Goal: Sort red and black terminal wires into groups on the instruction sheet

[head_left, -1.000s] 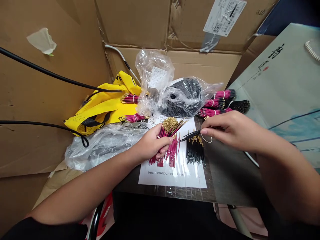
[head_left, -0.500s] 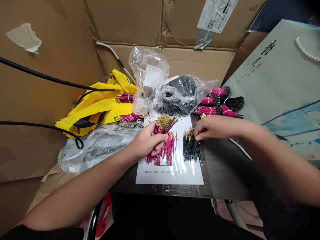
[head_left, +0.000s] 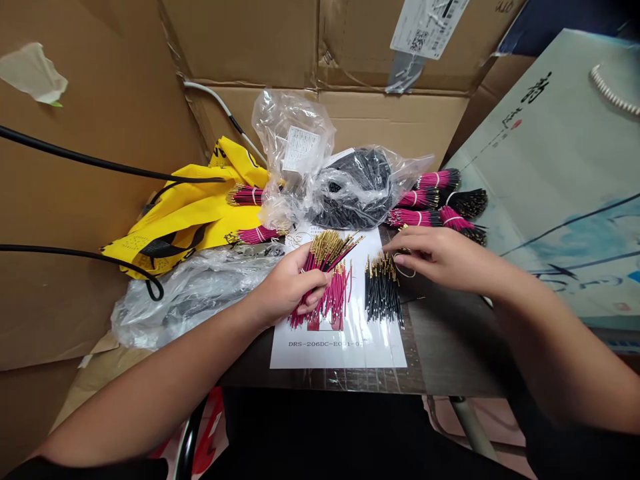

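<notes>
- Bundle [head_left: 327, 250] of gold-tipped wires: centre of the frame, tips up, above the sheet.
- The left of the hands [head_left: 296, 280] is closed round it. The right hand [head_left: 435, 257], fingers bent, is at the top of the black wires [head_left: 384, 297], a thin white loop at its fingers; whether it grips anything, I cannot tell.
- Pink wires [head_left: 336, 300] lie just beside and below the bundle, partly covering a red print on the sheet.
- Sheet [head_left: 305, 357]: reads "DRS-206DC-E0", the rest unclear; it lies on the dark counter [head_left: 450, 360].
- Clear bag [head_left: 350, 190], upper centre, black contents; its white label [head_left: 301, 148] is too small to read.
- Pink bundles [head_left: 410, 217], right of centre, partly behind the right hand.
- Yellow bag [head_left: 220, 215], left of centre: black lettering, mostly folded away.
- Paper bag [head_left: 575, 133], right: black brush characters, red mark.
- Box label [head_left: 425, 30], top: QR code and barcode.
</notes>
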Motion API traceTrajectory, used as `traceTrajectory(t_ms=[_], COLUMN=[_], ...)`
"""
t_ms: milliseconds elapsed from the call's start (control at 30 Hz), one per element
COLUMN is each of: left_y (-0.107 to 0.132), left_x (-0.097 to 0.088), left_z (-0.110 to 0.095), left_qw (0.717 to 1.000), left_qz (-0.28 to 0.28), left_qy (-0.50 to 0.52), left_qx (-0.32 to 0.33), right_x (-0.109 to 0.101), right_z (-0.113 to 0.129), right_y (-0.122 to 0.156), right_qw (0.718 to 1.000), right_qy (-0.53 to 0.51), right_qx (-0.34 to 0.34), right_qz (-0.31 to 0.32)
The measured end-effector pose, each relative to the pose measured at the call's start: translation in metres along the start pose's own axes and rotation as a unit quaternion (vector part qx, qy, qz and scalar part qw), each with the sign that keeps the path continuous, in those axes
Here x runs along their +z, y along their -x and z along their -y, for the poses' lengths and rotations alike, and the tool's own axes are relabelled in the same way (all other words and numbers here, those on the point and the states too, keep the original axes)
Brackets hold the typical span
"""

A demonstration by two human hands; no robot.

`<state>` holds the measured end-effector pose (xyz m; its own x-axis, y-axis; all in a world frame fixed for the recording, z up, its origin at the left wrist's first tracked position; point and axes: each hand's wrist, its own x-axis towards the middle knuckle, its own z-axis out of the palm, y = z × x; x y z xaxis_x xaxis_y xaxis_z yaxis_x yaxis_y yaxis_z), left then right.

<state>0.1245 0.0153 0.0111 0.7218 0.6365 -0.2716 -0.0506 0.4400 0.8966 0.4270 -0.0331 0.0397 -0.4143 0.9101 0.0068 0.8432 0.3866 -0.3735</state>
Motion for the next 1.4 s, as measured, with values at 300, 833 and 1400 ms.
traceTrajectory(t_ms=[300,833,1400], left_y=[0.0,0.004,0.003], left_x=[0.002,0.002,0.0], left_z=[-0.002,-0.002,-0.001], left_qw=[1.0,0.998,0.997], left_qz=[-0.002,0.045,0.053], left_qy=[-0.008,0.032,-0.014], left_qx=[-0.018,-0.033,-0.052], right_x=[0.036,0.051,0.037], right_z=[-0.008,0.021,0.07], right_y=[0.076,0.032,-0.015], right_qw=[0.997,0.977,0.83], right_qy=[0.01,0.03,-0.503], right_qx=[0.069,0.008,0.159], right_qz=[0.026,-0.209,-0.181])
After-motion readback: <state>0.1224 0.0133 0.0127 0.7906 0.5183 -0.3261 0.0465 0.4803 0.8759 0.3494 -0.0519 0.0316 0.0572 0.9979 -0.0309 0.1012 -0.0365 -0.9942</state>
